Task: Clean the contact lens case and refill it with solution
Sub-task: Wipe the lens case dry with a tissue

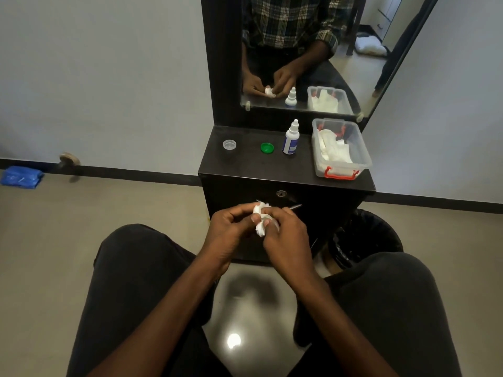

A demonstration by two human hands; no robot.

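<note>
Both hands meet in front of the black cabinet, over my lap. My left hand (231,229) pinches a crumpled white tissue (260,219). My right hand (285,238) grips a small clear item, apparently the lens case (272,223), pressed into the tissue and mostly hidden by fingers. On the black cabinet top (245,164) lie a clear cap (229,145) at the left and a green cap (267,148) near the middle. A white solution bottle (291,137) with a blue label stands upright beside the green cap.
A clear plastic box (340,148) with red clips holds white tissues at the cabinet's right. A mirror (299,50) rises behind. A black-lined bin (364,238) sits on the floor at the right. A blue item (21,177) lies by the left wall.
</note>
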